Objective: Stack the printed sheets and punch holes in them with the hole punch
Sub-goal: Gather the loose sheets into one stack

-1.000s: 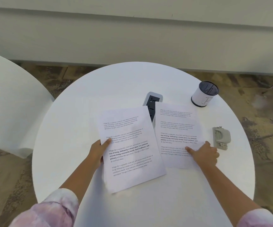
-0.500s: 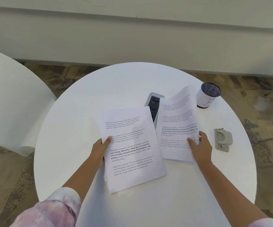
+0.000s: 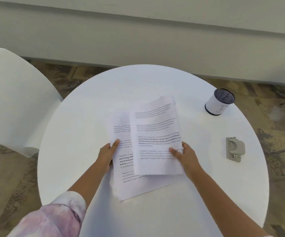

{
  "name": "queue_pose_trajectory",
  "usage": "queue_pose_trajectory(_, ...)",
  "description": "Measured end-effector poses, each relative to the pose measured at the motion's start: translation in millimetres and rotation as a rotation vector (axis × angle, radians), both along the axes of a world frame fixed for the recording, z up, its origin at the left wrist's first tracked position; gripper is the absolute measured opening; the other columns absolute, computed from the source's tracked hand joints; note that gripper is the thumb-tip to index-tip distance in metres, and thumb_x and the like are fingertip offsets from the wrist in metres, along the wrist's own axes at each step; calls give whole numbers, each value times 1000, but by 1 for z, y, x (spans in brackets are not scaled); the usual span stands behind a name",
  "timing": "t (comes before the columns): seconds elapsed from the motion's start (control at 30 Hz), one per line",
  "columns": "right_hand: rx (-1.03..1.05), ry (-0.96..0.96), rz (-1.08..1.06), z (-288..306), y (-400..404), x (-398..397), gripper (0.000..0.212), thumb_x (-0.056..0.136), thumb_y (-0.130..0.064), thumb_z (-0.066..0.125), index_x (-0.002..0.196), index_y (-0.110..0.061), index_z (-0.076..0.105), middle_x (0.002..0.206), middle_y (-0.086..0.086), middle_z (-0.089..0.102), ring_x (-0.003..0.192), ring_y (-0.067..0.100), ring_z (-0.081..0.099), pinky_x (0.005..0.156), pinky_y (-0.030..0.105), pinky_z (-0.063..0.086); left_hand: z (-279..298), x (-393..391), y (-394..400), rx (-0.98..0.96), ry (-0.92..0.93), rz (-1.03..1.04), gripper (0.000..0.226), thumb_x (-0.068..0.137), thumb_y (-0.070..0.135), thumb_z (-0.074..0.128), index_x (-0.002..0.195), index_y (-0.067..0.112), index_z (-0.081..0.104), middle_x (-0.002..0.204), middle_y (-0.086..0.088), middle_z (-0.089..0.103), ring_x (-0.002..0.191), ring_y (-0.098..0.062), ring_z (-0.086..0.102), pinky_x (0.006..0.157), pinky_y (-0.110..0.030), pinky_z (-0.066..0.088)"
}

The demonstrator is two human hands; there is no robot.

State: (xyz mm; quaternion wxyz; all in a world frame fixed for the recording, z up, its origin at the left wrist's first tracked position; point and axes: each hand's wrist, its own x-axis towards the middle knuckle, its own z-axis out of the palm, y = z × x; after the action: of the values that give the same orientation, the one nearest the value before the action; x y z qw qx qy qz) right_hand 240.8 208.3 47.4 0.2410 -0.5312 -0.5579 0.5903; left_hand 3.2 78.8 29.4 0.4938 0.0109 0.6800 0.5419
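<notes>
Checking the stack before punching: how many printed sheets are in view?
2 that show. One sheet lies on the table, held by the left hand. The other sheet is carried over it by the right hand. More may lie hidden underneath.

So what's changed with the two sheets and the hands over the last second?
The right hand took hold of the right sheet, lifted it off the table and carried it left; it now overlaps the left sheet and hides the grey device seen earlier. The left hand stays holding the left sheet. Hole punch and cup unmoved.
</notes>
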Motion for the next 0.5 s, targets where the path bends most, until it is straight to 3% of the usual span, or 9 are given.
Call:
queue_pose_trajectory(0.07, -7, -33, 44, -7, -12, -7, 33, 77, -12, 72, 107, -12, 59, 102, 7, 68, 80, 8, 64, 60, 7, 50, 0, 2, -1, -8, -13, -28, 27, 83, 43, 61, 89, 16, 62, 88, -2, 71, 69, -15, 69, 53, -25, 54)
queue_pose_trajectory(0.13, -10, -74, 111, -12, -22, -13, 32, 78, -16, 72, 106, -17, 56, 101, 3, 66, 81, 5, 63, 59, 6, 49, -1, 4, -1, -14, -28, -46, 26, 83, 43, 60, 94, 19, 63, 94, -3, 70, 80, -20, 66, 69, -30, 53)
queue_pose_trajectory(0.3, 15, -232, 246, -20, -32, -21, 48, 78, -29, 72, 119, -17, 51, 114, -1, 62, 111, 19, 57, 94, 30, 46, 2, 13, 4, 17, 9, -81, 25, 87, 11, 60, 112, 8, 59, 112, -13, 65, 83, -22, 64, 65, -31, 52)
queue_pose_trajectory(0.37, 76, -337, 241, -20, -30, -19, 60, 75, -38, 72, 124, -17, 46, 116, -1, 58, 115, 20, 52, 92, 28, 41, 5, 13, 8, 22, 71, -73, 28, 87, 5, 57, 115, 4, 57, 118, -17, 63, 90, -25, 62, 75, -35, 51)
queue_pose_trajectory(0.5, 383, -583, 183, -18, -17, -6, 73, 79, -52, 61, 136, -15, 35, 126, 7, 48, 122, 25, 39, 100, 38, 35, 12, 6, 12, 78, 125, -80, 31, 89, 6, 56, 120, 5, 56, 121, -16, 62, 100, -28, 61, 88, -40, 49)
